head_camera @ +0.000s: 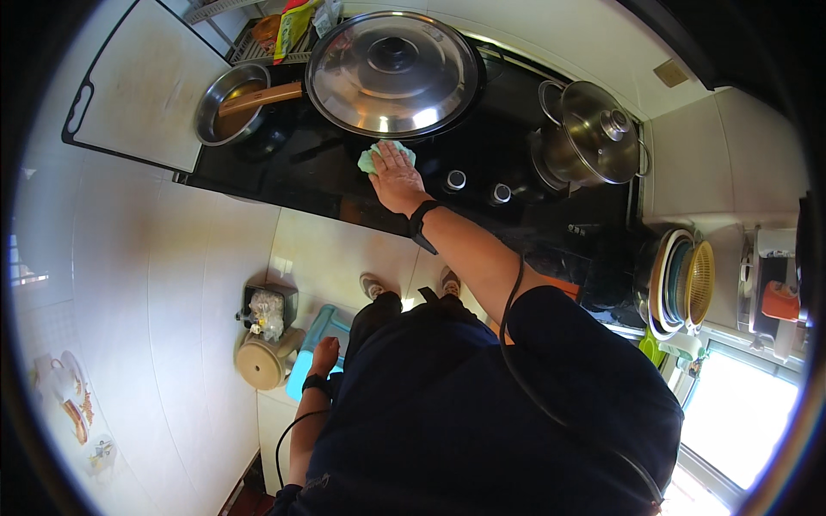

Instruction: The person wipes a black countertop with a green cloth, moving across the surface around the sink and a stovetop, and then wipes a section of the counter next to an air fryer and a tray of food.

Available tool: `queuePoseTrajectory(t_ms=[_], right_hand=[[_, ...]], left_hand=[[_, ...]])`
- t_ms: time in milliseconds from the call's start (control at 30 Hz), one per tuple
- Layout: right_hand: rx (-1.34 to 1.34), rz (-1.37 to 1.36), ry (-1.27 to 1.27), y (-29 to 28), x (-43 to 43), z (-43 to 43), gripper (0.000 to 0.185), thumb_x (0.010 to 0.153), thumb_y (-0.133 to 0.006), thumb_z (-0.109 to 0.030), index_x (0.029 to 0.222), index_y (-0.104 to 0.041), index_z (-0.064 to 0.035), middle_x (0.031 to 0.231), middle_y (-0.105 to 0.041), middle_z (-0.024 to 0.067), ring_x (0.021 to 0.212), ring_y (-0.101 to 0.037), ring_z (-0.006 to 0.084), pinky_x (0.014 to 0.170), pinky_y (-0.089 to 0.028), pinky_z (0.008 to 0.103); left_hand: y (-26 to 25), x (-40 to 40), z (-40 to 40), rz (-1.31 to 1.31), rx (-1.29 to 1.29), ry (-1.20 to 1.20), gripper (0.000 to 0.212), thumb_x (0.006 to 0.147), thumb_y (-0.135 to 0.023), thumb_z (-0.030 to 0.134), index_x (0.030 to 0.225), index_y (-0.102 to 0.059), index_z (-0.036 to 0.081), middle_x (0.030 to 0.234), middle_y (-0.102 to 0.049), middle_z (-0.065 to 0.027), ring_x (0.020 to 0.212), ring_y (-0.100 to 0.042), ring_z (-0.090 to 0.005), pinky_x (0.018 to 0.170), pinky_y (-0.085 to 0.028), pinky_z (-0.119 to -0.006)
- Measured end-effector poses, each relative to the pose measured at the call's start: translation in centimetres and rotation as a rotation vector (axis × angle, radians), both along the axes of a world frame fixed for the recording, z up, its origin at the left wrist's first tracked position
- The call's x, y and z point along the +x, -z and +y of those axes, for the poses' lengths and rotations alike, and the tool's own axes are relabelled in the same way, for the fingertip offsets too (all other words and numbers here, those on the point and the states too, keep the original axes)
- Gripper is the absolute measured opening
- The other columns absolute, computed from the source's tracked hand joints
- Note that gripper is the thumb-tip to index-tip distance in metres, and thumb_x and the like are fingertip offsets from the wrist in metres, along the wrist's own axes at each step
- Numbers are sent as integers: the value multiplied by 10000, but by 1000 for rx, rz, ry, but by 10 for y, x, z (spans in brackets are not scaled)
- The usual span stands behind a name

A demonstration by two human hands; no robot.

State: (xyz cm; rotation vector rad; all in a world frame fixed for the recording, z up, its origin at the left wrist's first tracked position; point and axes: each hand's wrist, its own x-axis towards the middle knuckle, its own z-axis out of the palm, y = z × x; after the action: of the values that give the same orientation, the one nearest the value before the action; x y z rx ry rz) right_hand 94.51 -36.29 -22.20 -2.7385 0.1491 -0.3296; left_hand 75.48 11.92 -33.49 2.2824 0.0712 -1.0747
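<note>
My right hand (395, 177) lies palm down on a light green cloth (368, 161), its fingers spread over it. The cloth rests on the black glass gas cooktop (310, 184), just in front of a wok with a domed steel lid (393, 74). Two control knobs (455, 180) stand to the right of that hand. Low at my side hangs my left hand (326, 355), fingers curled, with nothing visible in it, above a light blue plastic stool (303, 371).
A wooden wok handle (261, 98) reaches over a steel bowl (210, 109) at the left. Beside it leans a white cutting board (148, 84). A lidded steel pot (584, 138) stands on the right burner. Stacked basins and colanders (697, 284) are further right; a trash bin (268, 313) stands below.
</note>
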Motion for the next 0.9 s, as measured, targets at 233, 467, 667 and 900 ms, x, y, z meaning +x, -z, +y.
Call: queuePoseTrajectory(t_ms=[233, 467, 667, 900], right_hand=[[-70, 143, -40, -2, -66, -14, 542, 1026, -493, -287, 1496, -453, -20, 1628, -307, 225, 1533, -242, 409, 1237, -235, 517], [3, 129, -104, -10, -146, -36, 556, 1041, -478, -280, 1544, -396, -57, 1662, -259, 175, 1563, -185, 361, 1262, -202, 506], [17, 142, -8, -12, -214, -73, 516, 1023, -503, -236, 1506, -445, -62, 1639, -315, 168, 1547, -252, 337, 1257, -236, 475], [16, 55, 144, -7, -198, -73, 543, 1000, -513, -219, 1472, -447, 42, 1613, -313, 255, 1533, -244, 413, 1247, -239, 505]], left_hand=[[-26, -13, -26, -129, -5, 238, 376, 991, -500, 311, 950, -711, 2, 929, -719, -236, 915, -684, -427, 813, -522, -507], [33, -34, 5, -142, 82, 292, 312, 967, -528, 262, 1015, -715, 17, 986, -729, -229, 979, -668, -449, 830, -535, -514], [-14, 22, -60, -56, 42, 557, 228, 958, -537, 200, 919, -668, 16, 951, -718, -202, 921, -700, -369, 759, -561, -468], [-11, 61, -94, -232, -65, 733, 368, 1004, -503, 282, 993, -682, -40, 914, -715, -212, 803, -705, -320, 729, -558, -411]])
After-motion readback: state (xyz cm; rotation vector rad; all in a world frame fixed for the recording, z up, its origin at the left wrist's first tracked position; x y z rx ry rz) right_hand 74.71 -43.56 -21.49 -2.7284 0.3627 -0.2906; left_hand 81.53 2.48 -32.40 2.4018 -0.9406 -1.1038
